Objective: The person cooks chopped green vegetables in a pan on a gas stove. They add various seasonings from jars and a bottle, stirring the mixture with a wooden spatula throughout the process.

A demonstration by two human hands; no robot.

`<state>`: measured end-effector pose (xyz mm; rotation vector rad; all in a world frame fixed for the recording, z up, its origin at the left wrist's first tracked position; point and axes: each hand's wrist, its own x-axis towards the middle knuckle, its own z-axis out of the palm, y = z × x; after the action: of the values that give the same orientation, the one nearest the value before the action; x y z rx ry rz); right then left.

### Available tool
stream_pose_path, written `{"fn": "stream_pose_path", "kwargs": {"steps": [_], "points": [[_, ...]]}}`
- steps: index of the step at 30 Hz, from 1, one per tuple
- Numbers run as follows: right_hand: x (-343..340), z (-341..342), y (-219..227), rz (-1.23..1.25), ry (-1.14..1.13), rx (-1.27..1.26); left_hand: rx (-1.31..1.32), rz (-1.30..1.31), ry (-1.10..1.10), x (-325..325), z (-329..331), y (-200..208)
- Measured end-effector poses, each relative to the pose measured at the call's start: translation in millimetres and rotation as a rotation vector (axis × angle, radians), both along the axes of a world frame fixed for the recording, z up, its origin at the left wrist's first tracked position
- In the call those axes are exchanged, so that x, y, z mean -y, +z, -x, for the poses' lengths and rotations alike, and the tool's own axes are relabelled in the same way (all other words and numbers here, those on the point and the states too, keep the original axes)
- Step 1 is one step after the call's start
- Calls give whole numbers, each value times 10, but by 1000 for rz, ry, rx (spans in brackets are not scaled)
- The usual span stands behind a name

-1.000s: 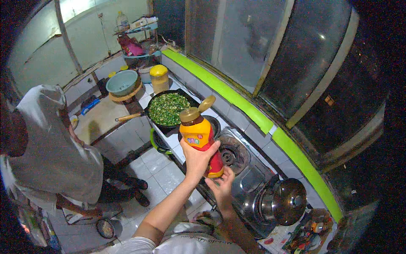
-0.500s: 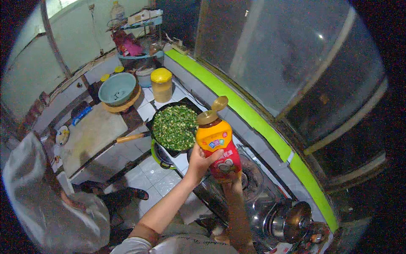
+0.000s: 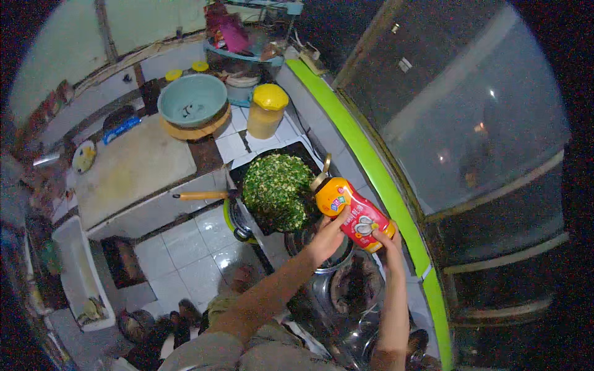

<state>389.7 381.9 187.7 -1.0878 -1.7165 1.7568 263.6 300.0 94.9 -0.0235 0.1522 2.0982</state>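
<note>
A red and yellow squeeze bottle of sauce is in both my hands, tilted with its gold flip cap open toward the pan. My left hand grips the bottle's near side around the middle. At its bottom end, my right hand is closed around the base. Just left of the bottle's mouth, chopped green leaves with pale bits are heaped in a dark pan. The pan's wooden handle points left. Whether sauce is flowing out cannot be made out.
A yellow-lidded jar stands behind the pan. Farther left, a blue-green basin rests on a round wooden board, beside a large cutting board. A gas stove lies below my hands. A bright green ledge runs along the right wall.
The bottle has tipped from upright to leaning left toward the pan. My right hand has come up into clearer view on its base. The view has shifted; the person at left is gone.
</note>
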Motion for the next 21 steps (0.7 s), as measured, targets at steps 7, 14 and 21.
{"fn": "stream_pose_path", "kwargs": {"steps": [7,14,21], "points": [[-363,345,319,-247,182,232,180,-76,23,-343,81,-77],[-294,628,633,-299,242,325,261,-150,68,-380,107,6],[-345,779,681,-382,291,368,297,-170,98,-280,212,109]]}}
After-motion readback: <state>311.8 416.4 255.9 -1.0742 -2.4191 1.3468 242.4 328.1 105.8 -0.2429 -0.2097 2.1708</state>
